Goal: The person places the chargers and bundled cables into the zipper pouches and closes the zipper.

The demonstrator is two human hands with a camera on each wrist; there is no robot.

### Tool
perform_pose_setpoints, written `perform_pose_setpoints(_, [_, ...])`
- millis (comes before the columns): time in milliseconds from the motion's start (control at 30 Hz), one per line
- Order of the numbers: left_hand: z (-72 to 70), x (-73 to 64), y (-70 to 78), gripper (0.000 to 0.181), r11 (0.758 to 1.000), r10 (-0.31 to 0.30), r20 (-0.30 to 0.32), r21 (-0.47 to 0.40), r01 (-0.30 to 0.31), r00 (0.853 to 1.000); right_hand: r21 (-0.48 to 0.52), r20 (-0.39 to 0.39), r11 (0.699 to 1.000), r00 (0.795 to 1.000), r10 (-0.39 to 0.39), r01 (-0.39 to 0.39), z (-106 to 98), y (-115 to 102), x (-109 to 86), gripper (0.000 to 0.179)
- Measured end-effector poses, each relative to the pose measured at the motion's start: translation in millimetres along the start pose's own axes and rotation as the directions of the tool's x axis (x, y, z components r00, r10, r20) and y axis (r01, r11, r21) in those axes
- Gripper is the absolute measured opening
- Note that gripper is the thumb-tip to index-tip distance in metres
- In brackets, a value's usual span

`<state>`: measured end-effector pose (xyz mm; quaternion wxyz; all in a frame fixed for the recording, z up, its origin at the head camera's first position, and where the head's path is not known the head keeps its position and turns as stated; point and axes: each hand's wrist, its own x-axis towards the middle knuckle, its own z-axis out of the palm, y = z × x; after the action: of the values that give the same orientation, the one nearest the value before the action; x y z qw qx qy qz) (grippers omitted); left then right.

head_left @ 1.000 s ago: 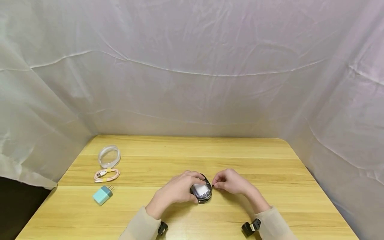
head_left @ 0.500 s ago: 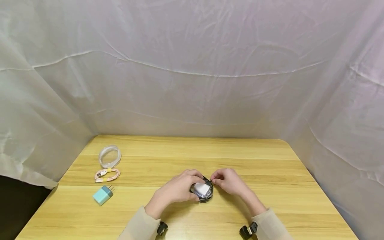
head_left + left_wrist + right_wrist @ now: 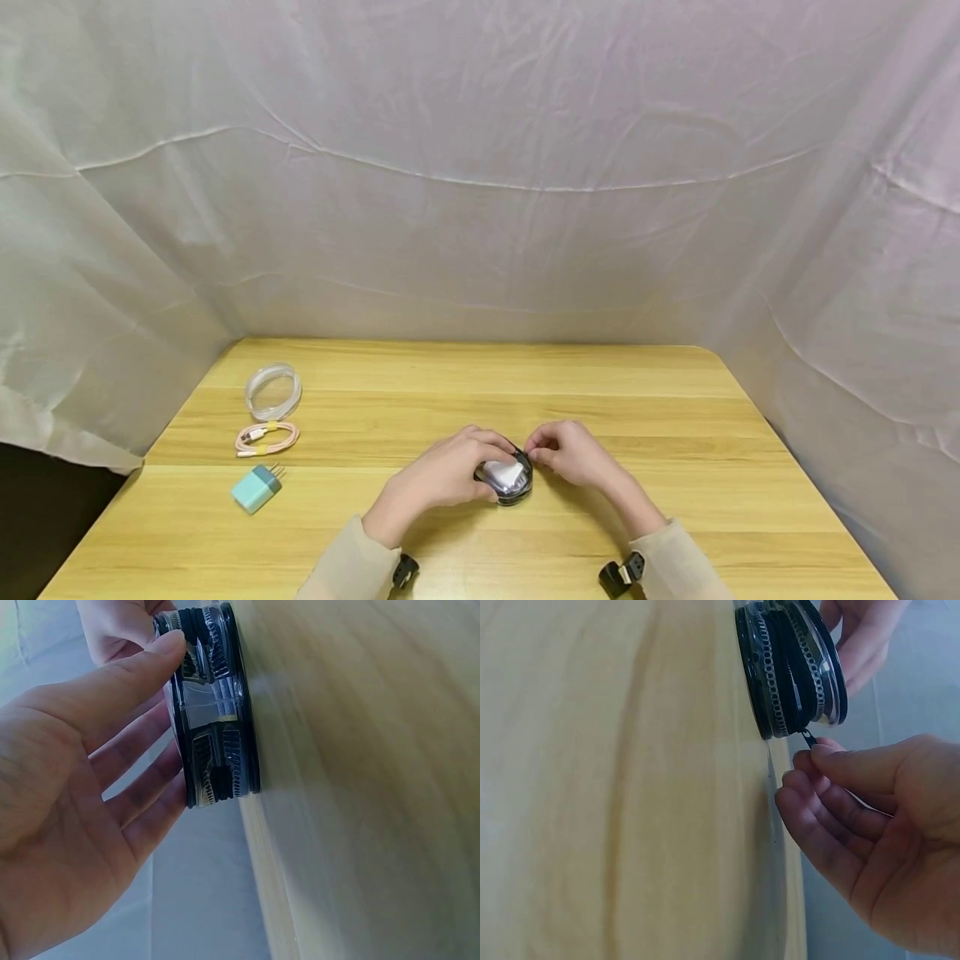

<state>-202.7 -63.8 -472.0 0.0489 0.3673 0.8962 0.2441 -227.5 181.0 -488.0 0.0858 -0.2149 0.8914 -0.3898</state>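
A small round zippered case (image 3: 504, 478) with a clear top and black trim sits on the table near its front middle. Something white shows through the top. My left hand (image 3: 441, 472) grips it from the left, thumb on the near side and fingers over the far side. In the left wrist view the black zipper band (image 3: 217, 761) runs around the case's side wall. My right hand (image 3: 570, 454) is at the case's right edge. Thumb and forefinger pinch the small black zipper pull (image 3: 809, 739), seen in the right wrist view.
On the table's left side lie a clear plastic ring-shaped coil (image 3: 273, 412), a pink coiled charging cable (image 3: 290, 439) with yellow ties, and a teal plug adapter (image 3: 256, 489). Pale fabric (image 3: 480, 250) hangs behind and on both sides of the wooden table (image 3: 637, 392).
My right hand has shifted slightly left and away along the case's edge with the zipper pull, mostly in the first half second. The case has turned a little within my left hand's grip.
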Motion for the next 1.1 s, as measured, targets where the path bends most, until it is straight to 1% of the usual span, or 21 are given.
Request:
perform_pose_setpoints(133, [0.6, -0.1, -0.4, 0.051, 1.000, 0.004, -0.002, 0.008, -0.004, 1.000, 0.002, 0.022, 1.000, 1.000, -0.004, 0.004, -2, 1, 0.1, 0.006])
perform_pose_setpoints(400, [1.6, 1.0, -0.4, 0.050, 0.999, -0.030, 0.001, 0.015, 0.030, 1.000, -0.003, 0.058, 0.999, 0.997, -0.044, 0.044, -5, 4, 0.7, 0.005])
perform_pose_setpoints(800, [3.0, 1.8, -0.1, 0.049, 0.999, -0.032, -0.012, 0.009, 0.032, 0.999, -0.030, 0.109, 0.995, 0.990, -0.088, 0.092, -14, 8, -2.4, 0.009])
perform_pose_setpoints(967, [2.6, 1.7, 0.3, 0.049, 0.999, -0.035, -0.011, 0.007, 0.035, 0.999, -0.031, 0.124, 0.995, 0.988, -0.088, 0.092, -15, 8, -3.1, 0.008])
perform_pose_setpoints(1100, [2.3, 1.0, -0.6, 0.049, 0.999, -0.036, -0.010, 0.007, 0.036, 0.999, 0.005, 0.121, 0.998, 0.991, -0.060, 0.060, -12, 6, -2.5, 0.007])
